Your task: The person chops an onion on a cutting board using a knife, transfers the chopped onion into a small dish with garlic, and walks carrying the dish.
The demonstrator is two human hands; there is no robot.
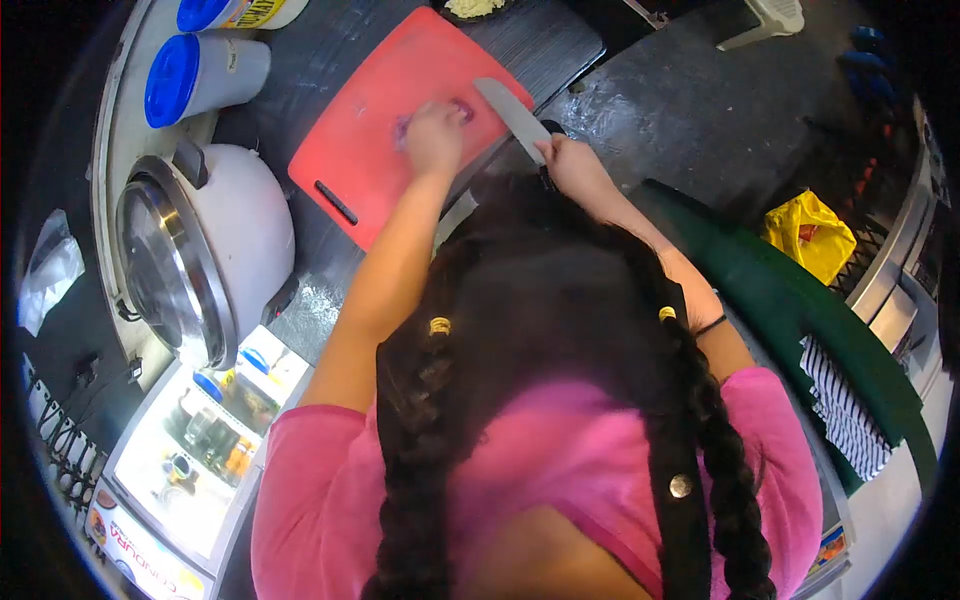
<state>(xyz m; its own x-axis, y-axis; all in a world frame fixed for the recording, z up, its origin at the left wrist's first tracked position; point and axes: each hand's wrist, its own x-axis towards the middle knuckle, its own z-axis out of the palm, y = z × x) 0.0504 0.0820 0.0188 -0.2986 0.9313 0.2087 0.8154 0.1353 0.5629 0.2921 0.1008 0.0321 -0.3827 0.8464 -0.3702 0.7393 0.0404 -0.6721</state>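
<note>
A red cutting board (350, 130) lies on the dark table, with small purple pieces (462, 110) on its middle. Over these pieces is my left hand (435, 138), blurred, its fingers bent down at the board; what it may hold is too smeared to tell. My right hand (578, 172) is closed on the handle of a large knife (512, 112). The blade points up and to the left, with its tip over the board's right side.
At the left stand a white rice cooker (245, 215) and a tub with a blue lid (225, 75). A lit display fridge (190, 450) is at the lower left. A yellow bag (810, 237) lies at the right. Pale food (475, 8) sits beyond the board.
</note>
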